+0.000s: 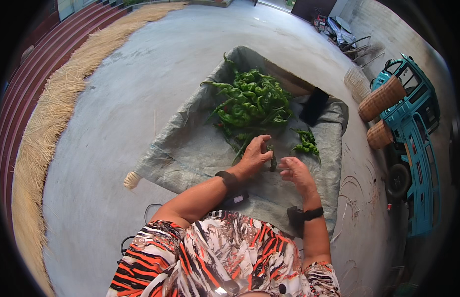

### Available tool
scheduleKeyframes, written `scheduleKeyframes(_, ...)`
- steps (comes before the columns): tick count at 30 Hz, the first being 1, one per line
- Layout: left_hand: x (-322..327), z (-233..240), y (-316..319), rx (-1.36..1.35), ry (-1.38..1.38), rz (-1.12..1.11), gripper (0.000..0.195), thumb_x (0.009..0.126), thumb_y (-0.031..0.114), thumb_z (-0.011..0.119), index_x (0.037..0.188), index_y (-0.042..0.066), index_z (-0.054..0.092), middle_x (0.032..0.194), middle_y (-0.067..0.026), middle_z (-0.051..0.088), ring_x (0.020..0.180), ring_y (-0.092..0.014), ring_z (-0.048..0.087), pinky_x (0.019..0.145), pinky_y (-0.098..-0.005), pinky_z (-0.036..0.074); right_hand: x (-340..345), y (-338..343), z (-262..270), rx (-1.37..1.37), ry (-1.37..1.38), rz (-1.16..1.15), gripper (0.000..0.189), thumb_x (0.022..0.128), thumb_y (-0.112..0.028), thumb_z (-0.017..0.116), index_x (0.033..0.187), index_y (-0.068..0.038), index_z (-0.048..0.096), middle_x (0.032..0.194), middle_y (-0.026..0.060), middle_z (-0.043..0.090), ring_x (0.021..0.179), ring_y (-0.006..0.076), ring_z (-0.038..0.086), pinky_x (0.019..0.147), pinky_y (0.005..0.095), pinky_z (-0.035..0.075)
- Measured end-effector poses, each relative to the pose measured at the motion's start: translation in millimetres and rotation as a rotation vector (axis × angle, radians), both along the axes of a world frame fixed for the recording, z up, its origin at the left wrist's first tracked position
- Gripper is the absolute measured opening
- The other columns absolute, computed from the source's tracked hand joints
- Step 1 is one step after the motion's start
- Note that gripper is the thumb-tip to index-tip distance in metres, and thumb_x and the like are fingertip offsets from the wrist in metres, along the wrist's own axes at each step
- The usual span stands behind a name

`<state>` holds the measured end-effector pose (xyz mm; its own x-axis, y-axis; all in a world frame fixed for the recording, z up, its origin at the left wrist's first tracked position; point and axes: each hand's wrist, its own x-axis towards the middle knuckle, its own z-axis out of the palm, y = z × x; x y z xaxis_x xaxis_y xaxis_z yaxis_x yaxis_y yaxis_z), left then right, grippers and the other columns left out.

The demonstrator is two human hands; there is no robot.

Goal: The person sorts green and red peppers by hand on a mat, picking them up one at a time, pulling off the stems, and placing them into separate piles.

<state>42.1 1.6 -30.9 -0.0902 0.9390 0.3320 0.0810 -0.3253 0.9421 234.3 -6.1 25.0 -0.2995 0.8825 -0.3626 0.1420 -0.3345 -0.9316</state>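
Observation:
A large heap of long, wrinkled green peppers (252,98) lies on a grey woven plastic sheet (200,148) with raised sides. My left hand (255,153) is just below the heap, thumb and forefinger apart. A single dark green pepper (273,160) is right beside its thumb tip; whether they touch is not clear. Facing it from the right, my right hand (296,173) has loosely bent fingers with nothing visible in them. Beyond the right hand is a smaller pile of green peppers (306,142). A few red peppers show at the heap's left edge.
A black flat object (314,106), possibly a phone, rests on the sheet's right side. Another dark object (235,199) lies close to my body. Woven baskets (382,98) stand by a teal truck (419,148). Straw (37,148) borders red steps on the left.

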Motion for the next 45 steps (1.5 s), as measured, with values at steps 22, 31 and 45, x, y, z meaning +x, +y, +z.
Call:
scheduleKeyframes(22,-4,6,-3,0.018,0.034,-0.424,0.019,0.084,0.02,0.066,0.09,0.002,0.063,0.083,-0.0052,0.051,0.075,-0.014,0.052,0.066,-0.0275,0.044,-33,4,-6,0.496,-0.08,-0.103,0.014,0.086,-0.018,0.065,0.082,-0.006,0.061,0.069,-0.0033,0.055,0.063,0.0039,0.05,0.055,0.0189,0.041)
scheduleKeyframes(31,-10,31,-8,-0.018,0.253,0.303,0.025,0.078,0.009,0.064,0.102,0.005,0.057,0.09,-0.0115,0.051,0.084,-0.027,0.056,0.073,-0.0359,0.047,-3,22,7,0.355,0.122,-0.464,0.018,0.09,-0.026,0.06,0.084,-0.009,0.058,0.072,-0.0006,0.061,0.056,0.0058,0.055,0.05,0.0185,0.046)
scheduleKeyframes(45,-22,13,3,-0.116,0.702,0.476,0.029,0.071,0.017,0.069,0.097,0.01,0.056,0.096,-0.0138,0.054,0.09,-0.032,0.055,0.072,-0.0442,0.048,-16,14,0,0.104,0.061,-0.091,0.021,0.091,-0.021,0.055,0.108,-0.008,0.055,0.092,0.0025,0.063,0.069,0.0088,0.059,0.063,0.0235,0.05)
